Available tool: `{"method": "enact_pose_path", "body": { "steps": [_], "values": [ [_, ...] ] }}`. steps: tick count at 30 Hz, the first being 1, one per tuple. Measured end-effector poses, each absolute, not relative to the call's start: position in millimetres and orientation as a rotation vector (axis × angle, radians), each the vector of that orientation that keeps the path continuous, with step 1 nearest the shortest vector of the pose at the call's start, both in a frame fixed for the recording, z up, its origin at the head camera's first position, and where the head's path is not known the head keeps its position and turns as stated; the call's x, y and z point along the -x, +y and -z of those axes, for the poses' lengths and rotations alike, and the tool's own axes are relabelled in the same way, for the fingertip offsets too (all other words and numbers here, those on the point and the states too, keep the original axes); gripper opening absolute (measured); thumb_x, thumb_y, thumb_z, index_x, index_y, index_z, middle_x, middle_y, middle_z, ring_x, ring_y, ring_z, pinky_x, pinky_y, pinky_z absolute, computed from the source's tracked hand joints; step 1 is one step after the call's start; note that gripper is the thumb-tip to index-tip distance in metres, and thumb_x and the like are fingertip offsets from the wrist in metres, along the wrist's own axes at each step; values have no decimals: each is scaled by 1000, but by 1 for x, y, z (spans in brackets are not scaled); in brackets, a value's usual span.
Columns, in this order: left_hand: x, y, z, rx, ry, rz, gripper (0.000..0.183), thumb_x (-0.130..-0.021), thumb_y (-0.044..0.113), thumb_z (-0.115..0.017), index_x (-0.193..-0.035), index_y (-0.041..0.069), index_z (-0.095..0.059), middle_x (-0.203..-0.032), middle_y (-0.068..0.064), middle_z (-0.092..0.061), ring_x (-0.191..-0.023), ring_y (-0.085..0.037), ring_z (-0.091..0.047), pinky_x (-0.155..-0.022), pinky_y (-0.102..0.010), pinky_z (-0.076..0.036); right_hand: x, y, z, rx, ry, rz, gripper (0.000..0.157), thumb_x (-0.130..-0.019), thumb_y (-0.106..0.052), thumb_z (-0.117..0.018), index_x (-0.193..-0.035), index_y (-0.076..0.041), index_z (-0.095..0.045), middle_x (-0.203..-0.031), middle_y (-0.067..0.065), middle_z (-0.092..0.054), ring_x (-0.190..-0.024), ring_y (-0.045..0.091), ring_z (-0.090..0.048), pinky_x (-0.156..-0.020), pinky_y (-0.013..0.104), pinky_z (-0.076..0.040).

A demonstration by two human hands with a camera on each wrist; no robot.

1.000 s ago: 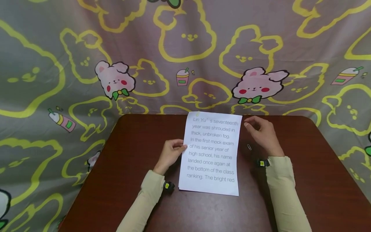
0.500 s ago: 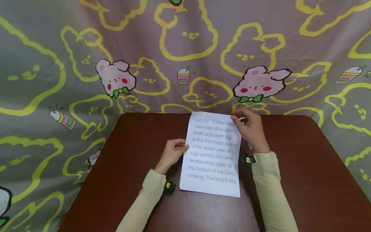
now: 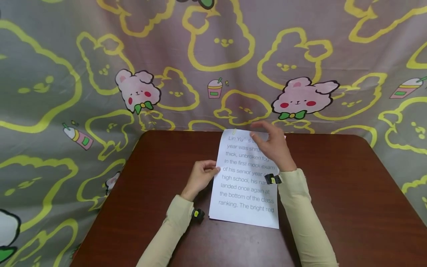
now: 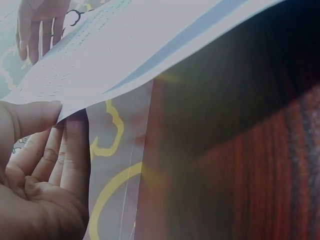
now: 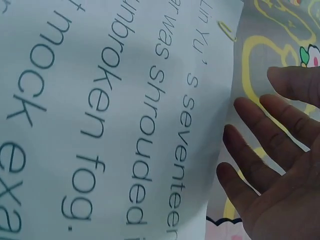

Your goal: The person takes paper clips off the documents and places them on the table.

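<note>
A white sheet of paper [image 3: 247, 215] printed with large text stands tilted up over the table, facing me. A yellow paper clip [image 5: 227, 31] sits on its top edge near the left corner. My left hand [image 3: 198, 178] pinches the paper's left edge between thumb and fingers, as the left wrist view shows at the paper's edge [image 4: 115, 85]. My right hand [image 3: 271, 144] is in front of the paper's upper right part. In the right wrist view its fingers [image 5: 270, 132] are spread beside the top edge, with nothing between them.
The dark brown table [image 3: 160, 155] lies under both arms. Behind it hangs a grey curtain [image 3: 186, 48] with yellow outlines and cartoon rabbits. Each wrist wears a small black camera, one at the left cuff [image 3: 197, 215] and one at the right cuff [image 3: 273, 179].
My right hand has moved left, from beside the paper to over its upper part. The loose paper clip on the table is now hidden. My left hand keeps its hold.
</note>
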State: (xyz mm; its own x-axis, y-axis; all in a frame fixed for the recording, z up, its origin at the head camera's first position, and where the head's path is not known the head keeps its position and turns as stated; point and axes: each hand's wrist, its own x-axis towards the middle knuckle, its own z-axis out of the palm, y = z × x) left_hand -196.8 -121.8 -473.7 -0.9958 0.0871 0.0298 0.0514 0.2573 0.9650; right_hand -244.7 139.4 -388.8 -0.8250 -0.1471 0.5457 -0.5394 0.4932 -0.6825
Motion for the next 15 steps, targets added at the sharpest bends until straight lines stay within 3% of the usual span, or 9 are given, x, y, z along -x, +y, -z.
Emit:
{"method": "enact_pose_path", "body": {
  "steps": [15],
  "values": [
    [195, -120, 472, -201, 2499, -1873, 20, -94, 0, -72, -112, -8, -75, -99, -24, -76, -88, -22, -77, -75, -23, -59, 249, 120, 379, -680, -2405, -1172, 29, -93, -9, -77, -120, -1, -72, -118, 18, -76, -115, 36, -69, -107, 51, -49]
  ]
}}
